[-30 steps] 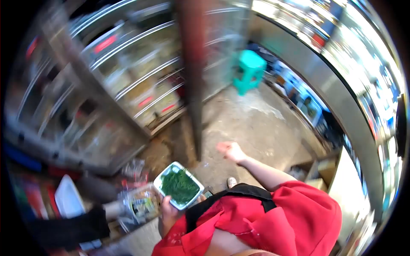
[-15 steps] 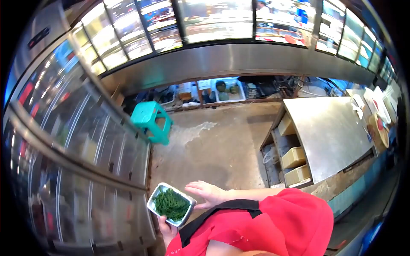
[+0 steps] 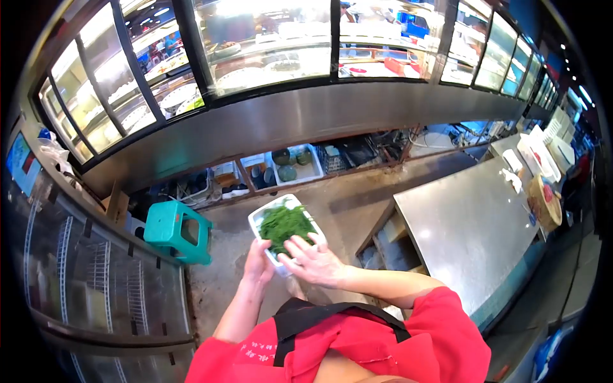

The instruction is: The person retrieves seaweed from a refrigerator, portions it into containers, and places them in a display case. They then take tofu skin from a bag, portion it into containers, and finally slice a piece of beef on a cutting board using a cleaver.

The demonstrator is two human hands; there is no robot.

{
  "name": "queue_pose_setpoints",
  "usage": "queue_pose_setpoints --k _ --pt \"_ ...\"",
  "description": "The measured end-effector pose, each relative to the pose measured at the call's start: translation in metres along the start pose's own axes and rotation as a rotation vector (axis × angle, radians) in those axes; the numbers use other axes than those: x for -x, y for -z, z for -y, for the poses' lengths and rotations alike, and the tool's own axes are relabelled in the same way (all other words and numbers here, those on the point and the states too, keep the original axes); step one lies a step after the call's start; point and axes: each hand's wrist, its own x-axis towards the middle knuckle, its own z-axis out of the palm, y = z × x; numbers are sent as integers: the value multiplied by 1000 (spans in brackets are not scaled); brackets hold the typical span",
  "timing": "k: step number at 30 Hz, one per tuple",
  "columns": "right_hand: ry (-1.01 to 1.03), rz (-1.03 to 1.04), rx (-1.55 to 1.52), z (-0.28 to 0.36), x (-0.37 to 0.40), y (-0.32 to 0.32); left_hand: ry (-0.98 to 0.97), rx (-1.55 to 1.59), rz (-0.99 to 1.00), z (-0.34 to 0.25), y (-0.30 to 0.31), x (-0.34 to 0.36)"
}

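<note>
A white rectangular container of shredded dark green leafy strands is held out in front of my body. My left hand grips its near left side, with the thumb up at the rim. Over the near right part of the greens lies my right hand, fingers stretched out and somewhat apart. The fingertips look to be touching the greens or the rim. The underside of the container is hidden.
A green plastic stool stands left, beside a glass-door fridge. At the right is a steel-topped counter with a basket. Lit glass display cases run along the back above a low shelf with bins.
The container has moved forward and to the right along with my left hand. My right hand has come from beside it onto the greens. My view has turned right.
</note>
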Motion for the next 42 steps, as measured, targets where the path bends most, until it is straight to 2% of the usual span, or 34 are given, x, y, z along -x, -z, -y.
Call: queue_pose_setpoints --k 2,5,8,10,14,16,18,20,24,27,28,30,32,35,38,42 --pt "-17 10 127 -45 3 -21 51 0 119 -4 -27 -53" --pt "-37 38 189 -121 1 -41 160 1 137 0 -43 -145" --pt "-66 45 297 -190 -17 -38 139 -28 144 -20 -104 -207" --pt "-102 63 298 -232 -27 -24 205 -20 246 -33 -147 -246" --pt "-139 70 469 -316 -42 14 359 58 618 -50 -227 -323" --pt "-164 95 564 -357 -48 35 541 -127 654 -66 -250 -356" --pt "-191 110 655 -404 -49 48 402 -454 570 -68 -255 -390" --pt "-136 90 750 -459 -55 56 318 -648 610 -69 -247 -427" --pt "-95 81 885 -596 -51 54 207 -806 614 -65 -216 -508" --pt "-27 18 902 -708 -61 37 26 -974 666 -50 -172 -577" --pt "-23 -4 883 -739 -65 27 16 -1036 653 -43 -151 -590" --pt "-16 -46 842 -801 -82 2 -103 -1390 354 -24 -106 -610" --pt "-23 -71 763 -850 -110 -23 54 -1664 173 -11 -65 -617" --pt "99 -166 677 -906 -161 -76 213 -1662 -28 -1 -24 -596" --pt "207 -286 598 -930 -223 -135 344 -1672 -211 17 15 -586" --pt "251 -292 421 -926 -322 -210 272 -1552 -402 37 35 -577"
